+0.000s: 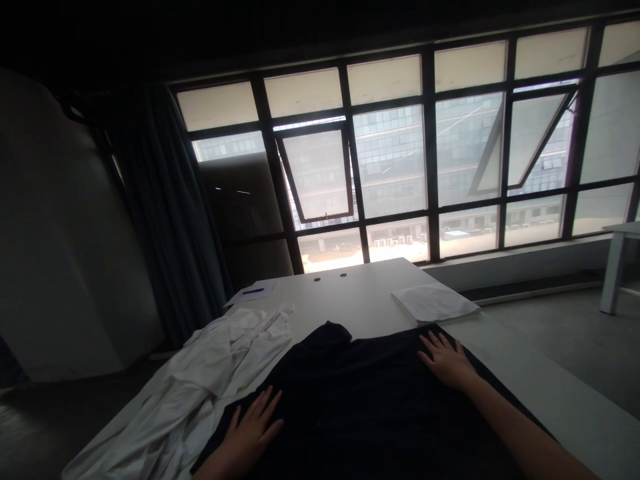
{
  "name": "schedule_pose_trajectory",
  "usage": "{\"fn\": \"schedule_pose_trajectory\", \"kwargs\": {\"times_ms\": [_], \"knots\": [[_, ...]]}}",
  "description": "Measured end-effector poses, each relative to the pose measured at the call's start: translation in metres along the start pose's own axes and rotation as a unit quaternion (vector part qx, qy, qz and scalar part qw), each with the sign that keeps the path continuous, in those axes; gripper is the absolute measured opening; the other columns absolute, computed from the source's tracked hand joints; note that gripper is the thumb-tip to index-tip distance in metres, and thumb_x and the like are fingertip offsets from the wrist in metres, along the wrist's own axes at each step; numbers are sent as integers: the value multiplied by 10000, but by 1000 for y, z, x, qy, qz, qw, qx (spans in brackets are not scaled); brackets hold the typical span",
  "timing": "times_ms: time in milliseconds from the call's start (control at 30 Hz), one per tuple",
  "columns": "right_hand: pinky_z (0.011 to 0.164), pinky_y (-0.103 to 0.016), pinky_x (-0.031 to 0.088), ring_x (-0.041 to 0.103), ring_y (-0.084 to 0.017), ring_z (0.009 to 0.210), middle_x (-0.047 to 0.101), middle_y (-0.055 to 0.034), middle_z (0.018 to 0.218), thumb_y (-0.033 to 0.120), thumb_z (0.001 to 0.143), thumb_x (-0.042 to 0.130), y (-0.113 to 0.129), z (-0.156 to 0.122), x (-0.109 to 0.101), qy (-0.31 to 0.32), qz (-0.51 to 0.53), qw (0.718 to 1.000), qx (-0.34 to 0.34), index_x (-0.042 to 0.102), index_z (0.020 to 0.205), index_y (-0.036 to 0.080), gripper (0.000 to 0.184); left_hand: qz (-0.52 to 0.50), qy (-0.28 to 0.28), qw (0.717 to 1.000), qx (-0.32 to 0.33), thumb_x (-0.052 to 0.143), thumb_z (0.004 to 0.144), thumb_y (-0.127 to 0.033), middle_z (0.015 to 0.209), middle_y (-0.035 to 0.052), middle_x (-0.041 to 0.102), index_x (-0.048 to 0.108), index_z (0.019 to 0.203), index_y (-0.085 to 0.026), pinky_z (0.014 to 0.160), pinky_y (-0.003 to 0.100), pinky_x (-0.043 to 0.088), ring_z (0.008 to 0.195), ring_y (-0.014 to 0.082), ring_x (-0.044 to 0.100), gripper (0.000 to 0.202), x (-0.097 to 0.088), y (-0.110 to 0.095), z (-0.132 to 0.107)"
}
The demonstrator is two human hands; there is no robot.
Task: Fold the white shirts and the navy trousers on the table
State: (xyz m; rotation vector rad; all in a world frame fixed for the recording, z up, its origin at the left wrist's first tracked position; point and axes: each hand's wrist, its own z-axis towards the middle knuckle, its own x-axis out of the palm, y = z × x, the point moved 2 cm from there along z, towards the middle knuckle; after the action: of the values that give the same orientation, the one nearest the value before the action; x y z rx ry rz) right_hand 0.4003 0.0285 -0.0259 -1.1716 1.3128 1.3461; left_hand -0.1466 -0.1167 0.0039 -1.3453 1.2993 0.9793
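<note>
A dark garment (360, 400), nearly black, lies spread across the near part of the white table (350, 293); its lower part runs out of the picture. My left hand (253, 427) rests on its left side with the fingers spread. On its upper right part, close to the edge, my right hand (447, 360) lies flat, fingers apart. Neither hand grips anything. A small raised fold of the dark cloth (330, 333) sticks up at its far edge, between the hands. Left of it, white crumpled cloth (210, 380) is heaped along the table's left side.
A folded white cloth (435, 303) lies at the table's right edge. At the far left corner are a sheet of paper (265, 290) and a dark pen (253, 291). Two round holes sit near the far edge. Behind stand a blue curtain (160, 220) and windows, two tilted open.
</note>
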Motion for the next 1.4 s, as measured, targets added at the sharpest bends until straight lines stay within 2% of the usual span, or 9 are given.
{"fn": "schedule_pose_trajectory", "kwargs": {"times_ms": [267,433,533,667,800,1000,1167,1300,1400], "knots": [[1176,-628,66,136,-350,1520,229,-88,1654,657,939,276,-2,-1,2,-14,3,1000,-10,322,1565,264,740,17,-1,1000,-17,246,988,-636,1666,18,68,154,1584,-344,1195,620,57,1533,269,101,670,-7,-10,-5],[1176,-618,79,160,-348,1516,251,-90,1648,643,941,294,-3,-1,2,-19,5,1000,-12,348,1554,258,726,29,-20,998,-44,331,965,-596,1652,22,210,276,1567,-329,1203,598,104,1519,283,192,661,-7,-15,-3],[1174,-624,76,153,-349,1517,245,-90,1650,644,939,297,-4,0,3,-17,3,1000,-12,345,1555,257,729,47,-63,996,-51,371,955,-578,1633,20,274,354,1540,-337,1204,590,115,1503,288,246,632,-1,-14,-1],[1172,-633,71,140,-353,1519,239,-94,1651,644,942,293,-5,2,5,-19,5,1000,-15,334,1559,256,731,74,-135,988,-27,371,959,-637,1657,2,163,288,1564,-331,1226,540,77,1533,280,104,683,8,-10,1],[1170,-637,64,143,-354,1518,245,-96,1649,643,942,292,-6,2,6,-20,4,1000,-15,333,1560,255,730,58,-105,993,-9,264,978,-704,1651,-15,150,207,1572,-357,1223,550,115,1531,276,85,691,11,-8,5],[1171,-629,70,160,-354,1514,260,-91,1646,645,941,296,-6,2,5,-23,3,1000,-15,358,1549,267,719,64,-89,994,-26,271,970,-725,1644,-15,167,250,1557,-365,1218,553,136,1526,282,117,690,7,-12,7],[1171,-629,64,160,-356,1514,259,-101,1645,627,947,300,-3,0,2,-26,-1,1000,-11,357,1550,255,711,59,-101,993,-21,279,958,-743,1641,-19,200,285,1550,-369,1220,553,143,1523,282,147,699,10,-11,6],[1169,-628,75,174,-357,1510,269,-100,1641,618,947,304,-1,-2,2,-26,-5,1000,-11,363,1547,252,705,64,-130,989,-24,336,960,-704,1635,31,260,336,1548,-320,1212,556,184,1509,305,216,702,10,-9,5],[1170,-622,89,189,-352,1507,287,-95,1635,612,951,298,-1,-3,3,-33,-7,999,-15,386,1536,253,693,74,-187,979,7,469,943,-603,1608,68,346,397,1530,-284,1203,525,247,1479,321,299,672,1,-12,4]]}}
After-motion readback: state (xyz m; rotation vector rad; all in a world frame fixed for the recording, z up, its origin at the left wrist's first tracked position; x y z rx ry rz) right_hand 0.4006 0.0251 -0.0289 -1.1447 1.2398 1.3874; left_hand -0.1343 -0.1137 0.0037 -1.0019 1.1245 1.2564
